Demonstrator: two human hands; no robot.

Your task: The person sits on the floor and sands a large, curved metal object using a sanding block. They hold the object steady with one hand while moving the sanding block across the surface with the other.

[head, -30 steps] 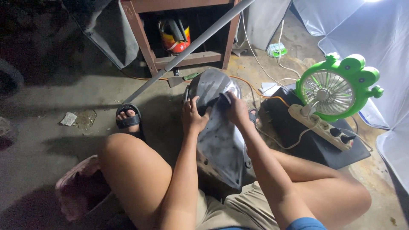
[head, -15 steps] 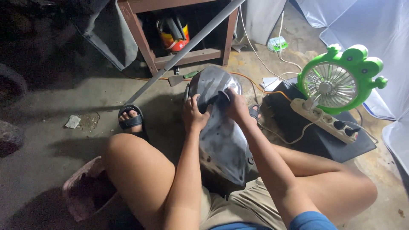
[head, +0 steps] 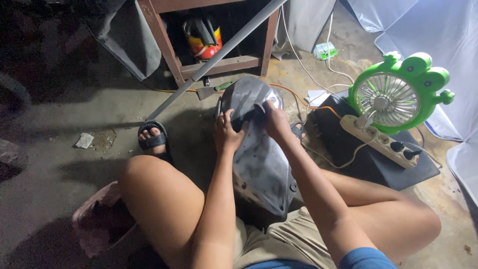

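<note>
While the wooden stand (head: 169, 50) at the top is half cut off, the grey metal shell (head: 259, 159) sits below it – propped on the person's lap, lower end hidden between the legs. Right of the shell is a green fan (head: 398, 97). Left hand (head: 226, 134) grips the shell's upper edge; right hand (head: 275, 119) pinches something small there – can't make it out. Barely changed since earlier.

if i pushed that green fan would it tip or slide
The green fan would probably tip: it stands upright, tall and thin on the black mat. It looks like light plastic, so likely easy to shove. The power strip and cords beside it might snag it.
</note>
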